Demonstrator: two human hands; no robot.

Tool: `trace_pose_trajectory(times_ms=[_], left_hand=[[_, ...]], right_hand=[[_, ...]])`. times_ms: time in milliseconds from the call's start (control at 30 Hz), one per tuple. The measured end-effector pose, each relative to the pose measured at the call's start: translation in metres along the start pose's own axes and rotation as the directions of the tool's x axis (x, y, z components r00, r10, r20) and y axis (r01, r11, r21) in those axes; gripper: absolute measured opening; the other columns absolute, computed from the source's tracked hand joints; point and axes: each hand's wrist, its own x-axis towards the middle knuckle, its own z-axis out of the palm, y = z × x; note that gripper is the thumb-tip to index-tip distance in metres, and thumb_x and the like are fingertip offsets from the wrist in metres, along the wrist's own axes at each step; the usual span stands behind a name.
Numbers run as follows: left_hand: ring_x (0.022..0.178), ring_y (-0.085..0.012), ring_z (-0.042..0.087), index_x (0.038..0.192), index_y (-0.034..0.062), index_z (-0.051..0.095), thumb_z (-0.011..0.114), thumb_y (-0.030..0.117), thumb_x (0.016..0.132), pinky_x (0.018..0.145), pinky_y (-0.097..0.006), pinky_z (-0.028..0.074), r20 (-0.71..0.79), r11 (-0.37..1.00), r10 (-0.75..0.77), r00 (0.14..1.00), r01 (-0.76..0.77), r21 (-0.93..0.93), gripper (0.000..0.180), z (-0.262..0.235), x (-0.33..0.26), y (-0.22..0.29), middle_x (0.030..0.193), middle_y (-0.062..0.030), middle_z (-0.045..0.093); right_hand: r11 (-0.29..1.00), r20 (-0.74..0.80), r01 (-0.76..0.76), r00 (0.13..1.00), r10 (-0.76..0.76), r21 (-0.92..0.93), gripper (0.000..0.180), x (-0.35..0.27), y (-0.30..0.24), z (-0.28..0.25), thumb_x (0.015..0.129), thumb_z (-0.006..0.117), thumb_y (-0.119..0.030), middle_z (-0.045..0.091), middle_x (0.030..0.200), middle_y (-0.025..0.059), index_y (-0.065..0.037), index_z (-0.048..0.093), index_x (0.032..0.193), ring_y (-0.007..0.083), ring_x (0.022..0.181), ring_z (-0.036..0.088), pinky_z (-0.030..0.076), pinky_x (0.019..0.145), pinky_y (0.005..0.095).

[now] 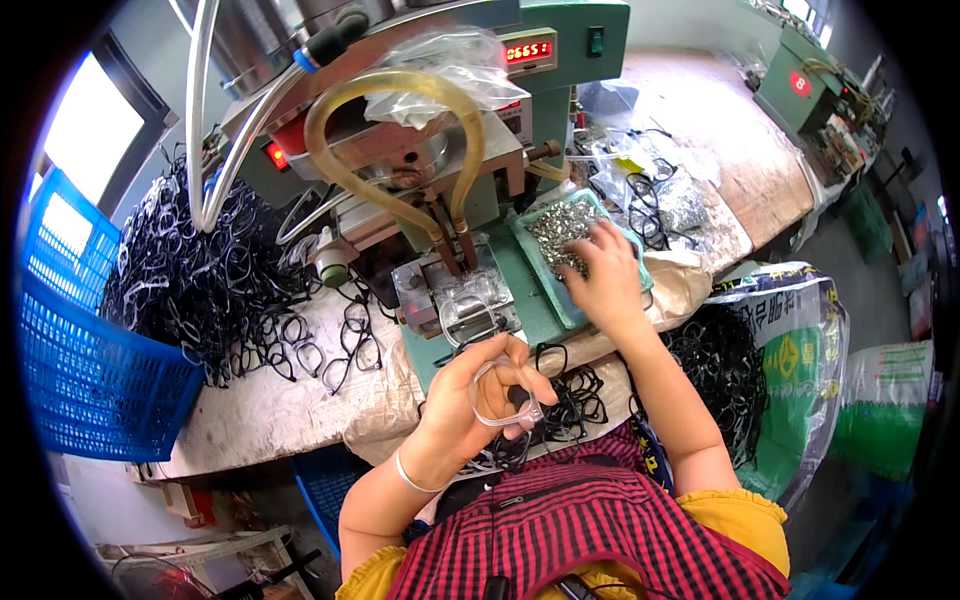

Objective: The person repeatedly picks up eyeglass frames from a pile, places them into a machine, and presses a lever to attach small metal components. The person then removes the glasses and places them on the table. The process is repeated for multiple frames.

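My left hand [455, 398] is closed around a clear plastic eyeglass frame [533, 413], held in front of my apron with one rim toward me. A small dark spot shows by its fingers; I cannot make out what it is. My right hand [612, 290] reaches over a green tray [572, 318], thumb and fingers apart and bent, the fingertips at a heap of small metal parts [558, 232]. Just beyond my left hand, another clear frame piece [462, 322] sits in the metal fixture [425, 290] of a machine, under two brownish electrode tips [458, 255].
Black eyeglass frames pile up at the left [190, 260] beside a blue basket [105, 365]. More black frames [575, 400] lie at the table's front edge, and others fill a sack [810, 350] at the right. A yellowish hose [330, 110] loops above the fixture.
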Motion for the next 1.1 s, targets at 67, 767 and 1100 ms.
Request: trace_pose_trajectory(times_ms=[67,767,1100], left_hand=[[0.047,-0.0251,0.059,0.095,0.0093,0.053,0.04,0.036,0.106,0.033,-0.027,0.04,0.017,1.0,-0.008,1.0,0.008,-0.018,0.032,-0.003,0.002,-0.002,0.079,-0.0236,0.07],[0.081,-0.0121,0.065,0.095,-0.0024,0.072,0.066,0.0,0.091,0.075,-0.026,0.053,-0.356,0.496,0.846,0.397,-0.342,0.798,0.008,-0.111,-0.094,-0.01,0.093,-0.0084,0.073],[0.094,-0.0279,0.062,0.085,0.0079,0.075,0.07,0.003,0.077,0.086,-0.039,0.049,0.264,-0.476,0.857,0.443,0.481,0.736,0.01,-0.203,-0.052,0.072,0.105,-0.0049,0.073]], right_hand=[[0.998,-0.02,-0.016,1.0,0.015,-0.067,0.015,-0.008,0.022,0.006,0.077,0.076,-0.012,0.064,0.125,0.0216,-0.006,0.074,0.091,0.0386,0.129,0.054,0.045,0.106,0.0476],[0.306,-0.031,-0.208,0.779,0.626,0.929,0.013,-0.026,0.064,0.023,0.098,0.065,-0.007,0.07,0.101,0.0029,-0.002,0.071,0.109,0.0105,0.092,0.063,0.05,0.084,0.0239],[0.46,0.047,-0.257,0.907,0.419,0.85,0.017,0.012,-0.003,0.032,0.092,0.072,-0.005,0.072,0.1,0.0017,-0.001,0.073,0.108,0.0091,0.093,0.064,0.049,0.086,0.0228]])
